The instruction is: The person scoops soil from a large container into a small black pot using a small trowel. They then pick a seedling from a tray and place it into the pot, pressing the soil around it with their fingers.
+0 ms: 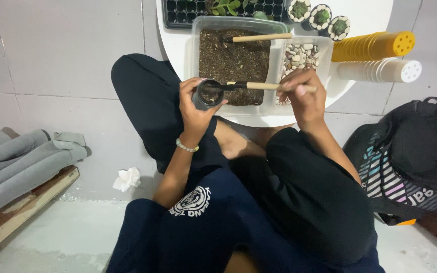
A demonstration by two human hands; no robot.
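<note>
The small round dark plastic pot (207,94) is sitting tilted in the left hand (194,108), fingers wrapped around it, beside the clear plastic tub of dark soil (233,63). The right hand (302,93) is gripping a wooden-handled little scoop (256,86), its dark tip seemingly reaching into the pot's mouth. Behind are lying a tray of pale pebbles (302,55) and stacked yellow pots (373,46) on the round white table (178,43).

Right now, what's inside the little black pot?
The pot in the left hand holds dark soil, with the scoop tip dipping in. Its bottom is covered.
</note>
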